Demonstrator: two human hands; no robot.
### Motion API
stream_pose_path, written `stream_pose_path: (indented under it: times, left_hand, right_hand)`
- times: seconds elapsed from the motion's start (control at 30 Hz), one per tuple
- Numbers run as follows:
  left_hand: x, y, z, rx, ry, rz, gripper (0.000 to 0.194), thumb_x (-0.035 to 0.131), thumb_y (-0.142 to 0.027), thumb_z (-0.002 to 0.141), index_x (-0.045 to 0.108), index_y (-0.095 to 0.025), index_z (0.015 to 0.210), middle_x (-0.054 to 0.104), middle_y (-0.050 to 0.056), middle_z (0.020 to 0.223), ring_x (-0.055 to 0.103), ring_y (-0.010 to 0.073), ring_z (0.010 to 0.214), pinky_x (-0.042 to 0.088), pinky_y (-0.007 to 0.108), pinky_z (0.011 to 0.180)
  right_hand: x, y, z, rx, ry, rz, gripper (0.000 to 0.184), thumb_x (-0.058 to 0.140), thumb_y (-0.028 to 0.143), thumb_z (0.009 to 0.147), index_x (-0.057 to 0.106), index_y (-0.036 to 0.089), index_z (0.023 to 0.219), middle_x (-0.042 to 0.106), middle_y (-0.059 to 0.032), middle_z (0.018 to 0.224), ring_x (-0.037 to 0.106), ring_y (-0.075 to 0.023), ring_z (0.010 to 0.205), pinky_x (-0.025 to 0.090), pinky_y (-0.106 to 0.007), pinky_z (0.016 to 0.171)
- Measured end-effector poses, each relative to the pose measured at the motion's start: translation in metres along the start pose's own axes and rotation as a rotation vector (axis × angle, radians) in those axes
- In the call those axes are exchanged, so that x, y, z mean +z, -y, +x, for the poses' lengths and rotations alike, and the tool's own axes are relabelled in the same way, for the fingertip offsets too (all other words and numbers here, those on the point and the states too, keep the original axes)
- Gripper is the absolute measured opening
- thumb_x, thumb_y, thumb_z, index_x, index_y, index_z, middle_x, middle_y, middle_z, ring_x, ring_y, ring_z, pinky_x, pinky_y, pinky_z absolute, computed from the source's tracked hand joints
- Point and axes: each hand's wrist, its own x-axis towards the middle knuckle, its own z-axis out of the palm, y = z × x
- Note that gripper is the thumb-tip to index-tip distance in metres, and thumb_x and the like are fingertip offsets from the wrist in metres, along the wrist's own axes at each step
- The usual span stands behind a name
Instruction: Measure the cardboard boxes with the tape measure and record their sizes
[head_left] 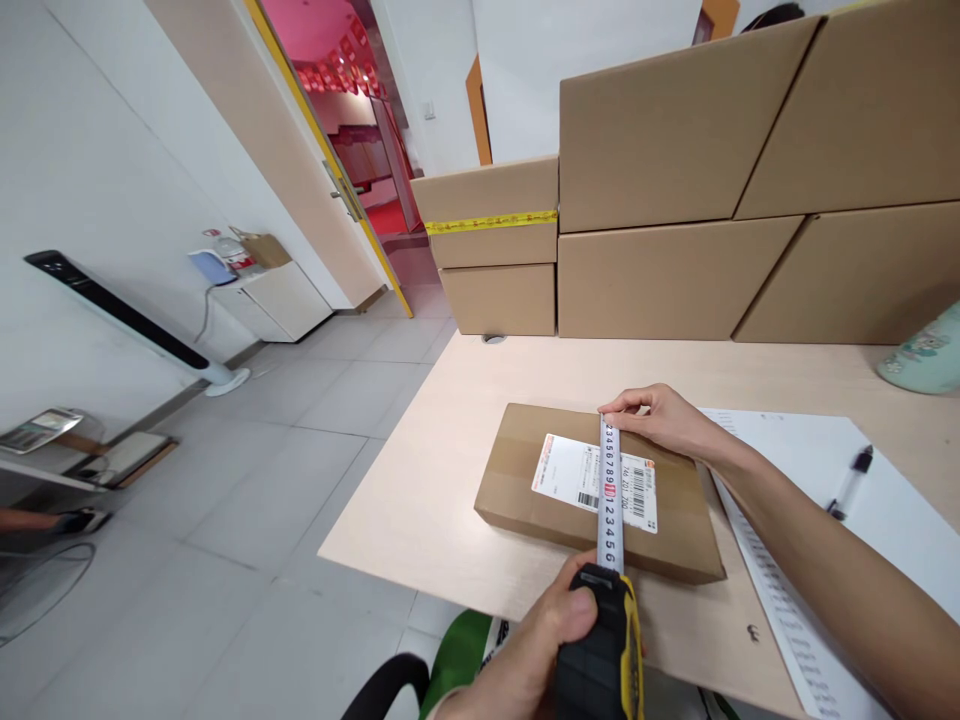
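Note:
A flat brown cardboard box (517, 480) with a white shipping label (566, 465) lies on the table. Across its top, over the label, runs the white numbered blade (610, 470) of a tape measure. My left hand (536, 640) is wrapped around the black and yellow tape measure case (596, 650) just off the box's near side. At the box's far edge, my right hand (660, 415) pinches the blade's end between thumb and fingers. The hook at that end is hidden by the fingertips.
Large cardboard boxes (675, 150) are stacked along the table's back. Printed sheets (810, 500) with a pen (851, 482) on them lie to the right, near a pale green patterned container (926, 355). The table's left edge (390, 445) drops to a tiled floor.

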Motion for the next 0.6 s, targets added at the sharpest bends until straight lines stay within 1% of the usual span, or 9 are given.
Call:
stream_pose_path:
  times: [0.17, 0.27, 0.4, 0.47, 0.6]
  left_hand:
    - [0.002, -0.002, -0.001, -0.014, -0.021, 0.004, 0.05, 0.073, -0.041, 0.071, 0.062, -0.019, 0.114, 0.067, 0.007, 0.089, 0.067, 0.0294, 0.09, 0.047, 0.045, 0.087]
    - [0.006, -0.005, -0.005, -0.022, -0.045, 0.016, 0.048, 0.072, -0.04, 0.072, 0.064, -0.019, 0.114, 0.067, 0.008, 0.091, 0.066, 0.0302, 0.094, 0.047, 0.045, 0.088]
    - [0.012, -0.008, -0.014, -0.037, -0.055, 0.002, 0.052, 0.068, -0.048, 0.076, 0.062, -0.02, 0.12, 0.068, 0.01, 0.098, 0.065, 0.0309, 0.1, 0.045, 0.046, 0.092]
    - [0.013, -0.01, -0.016, -0.041, -0.049, -0.006, 0.054, 0.068, -0.049, 0.077, 0.061, -0.02, 0.122, 0.068, 0.01, 0.1, 0.065, 0.0316, 0.102, 0.045, 0.047, 0.092]
    - [0.015, -0.011, -0.015, -0.019, -0.001, -0.017, 0.051, 0.068, -0.045, 0.078, 0.061, -0.02, 0.121, 0.068, 0.01, 0.101, 0.065, 0.0315, 0.102, 0.045, 0.047, 0.092]
  right_hand:
    - [0.0, 0.002, 0.0, 0.006, 0.003, -0.001, 0.03, 0.068, 0.044, 0.074, 0.078, 0.018, 0.086, 0.074, -0.0045, 0.081, 0.064, -0.019, 0.076, 0.045, -0.031, 0.07]
    - [0.0, 0.003, 0.0, 0.008, 0.005, -0.004, 0.03, 0.068, 0.044, 0.074, 0.078, 0.018, 0.085, 0.075, -0.0046, 0.081, 0.064, -0.0191, 0.076, 0.045, -0.031, 0.071]
    - [-0.001, 0.004, -0.001, 0.012, 0.007, -0.007, 0.03, 0.068, 0.045, 0.074, 0.078, 0.019, 0.084, 0.075, -0.0041, 0.08, 0.064, -0.0192, 0.075, 0.045, -0.031, 0.071]
    - [-0.001, 0.004, -0.001, 0.012, 0.006, -0.008, 0.03, 0.068, 0.045, 0.073, 0.078, 0.019, 0.084, 0.075, -0.0041, 0.08, 0.064, -0.0194, 0.076, 0.045, -0.032, 0.071]
    - [-0.001, 0.004, -0.001, 0.014, 0.009, -0.005, 0.031, 0.068, 0.046, 0.073, 0.078, 0.019, 0.085, 0.075, -0.0045, 0.081, 0.064, -0.0196, 0.076, 0.045, -0.032, 0.071]
